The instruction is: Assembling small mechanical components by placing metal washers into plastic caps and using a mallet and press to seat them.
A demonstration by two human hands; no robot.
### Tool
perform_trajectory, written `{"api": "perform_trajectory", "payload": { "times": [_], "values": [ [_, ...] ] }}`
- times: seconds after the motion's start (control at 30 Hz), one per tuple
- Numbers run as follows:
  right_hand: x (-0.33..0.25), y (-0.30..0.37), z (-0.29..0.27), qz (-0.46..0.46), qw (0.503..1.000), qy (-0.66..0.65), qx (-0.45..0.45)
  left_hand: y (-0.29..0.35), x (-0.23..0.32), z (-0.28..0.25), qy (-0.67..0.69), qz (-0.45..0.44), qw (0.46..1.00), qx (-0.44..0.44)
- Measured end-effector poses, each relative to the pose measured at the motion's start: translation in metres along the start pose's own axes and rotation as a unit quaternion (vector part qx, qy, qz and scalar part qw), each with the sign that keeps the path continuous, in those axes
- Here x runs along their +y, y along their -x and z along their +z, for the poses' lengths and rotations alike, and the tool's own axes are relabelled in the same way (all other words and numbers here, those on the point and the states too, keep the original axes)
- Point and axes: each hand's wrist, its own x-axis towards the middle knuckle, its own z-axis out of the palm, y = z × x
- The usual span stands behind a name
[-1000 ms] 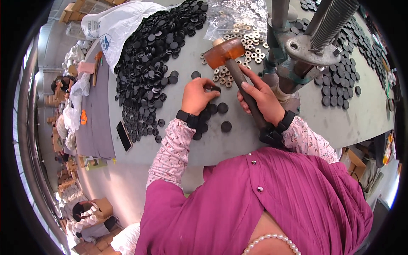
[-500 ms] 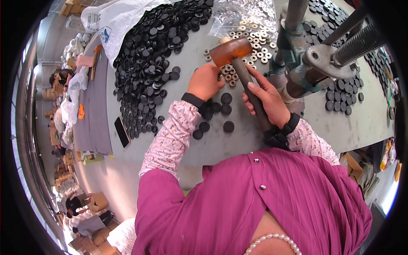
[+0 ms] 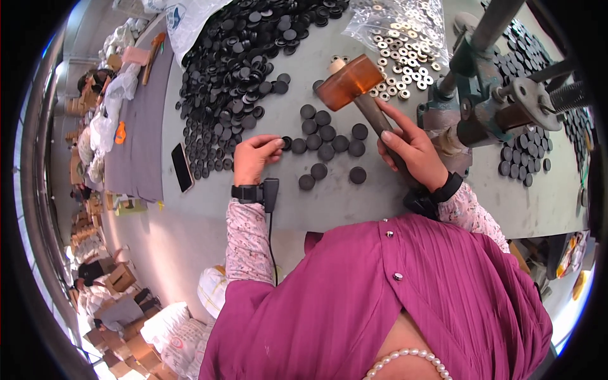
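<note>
My left hand pinches a small round black cap by its edge between thumb and fingertips, just above the grey table. In my right hand is a mallet with an amber-coloured head, its dark handle running down through my fingers. The mallet's head points away from me, toward the metal washers. Between my hands lies a loose group of black caps. To the left spreads a big heap of similar caps, with some hollow sides facing up.
A green metal press stands on the table to my right, more black caps beyond it. A clear plastic bag lies by the washers. A phone rests near the table's left edge; a white sack sits behind the heap.
My left hand has moved left and nearer, away from the mallet's head, and now pinches a cap at the edge of the loose group. My right hand keeps the mallet. The view has shifted.
</note>
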Motion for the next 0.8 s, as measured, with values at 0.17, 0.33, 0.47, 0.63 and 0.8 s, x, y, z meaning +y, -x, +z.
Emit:
{"api": "perform_trajectory", "payload": {
  "times": [0.17, 0.33, 0.47, 0.63, 0.8],
  "values": [
    [-0.001, 0.001, 0.015, 0.010, 0.998, 0.055, -0.034, 0.002, 0.000, 0.008, -0.024, 0.015, 1.000, 0.005],
    [-0.017, -0.002, 0.032, 0.049, 0.986, 0.150, -0.052, 0.004, 0.002, 0.003, -0.077, 0.012, 0.995, -0.062],
    [-0.023, -0.014, 0.047, -0.100, 0.931, 0.343, -0.080, 0.020, -0.018, -0.018, -0.137, 0.006, 0.990, -0.021],
    [-0.051, -0.023, 0.100, -0.189, 0.839, 0.498, -0.115, 0.045, -0.044, -0.054, 0.058, 0.041, 0.987, 0.145],
    [-0.008, -0.043, 0.102, -0.120, 0.749, 0.630, -0.169, 0.056, -0.049, -0.068, 0.011, 0.091, 0.953, 0.289]
  ]
}}
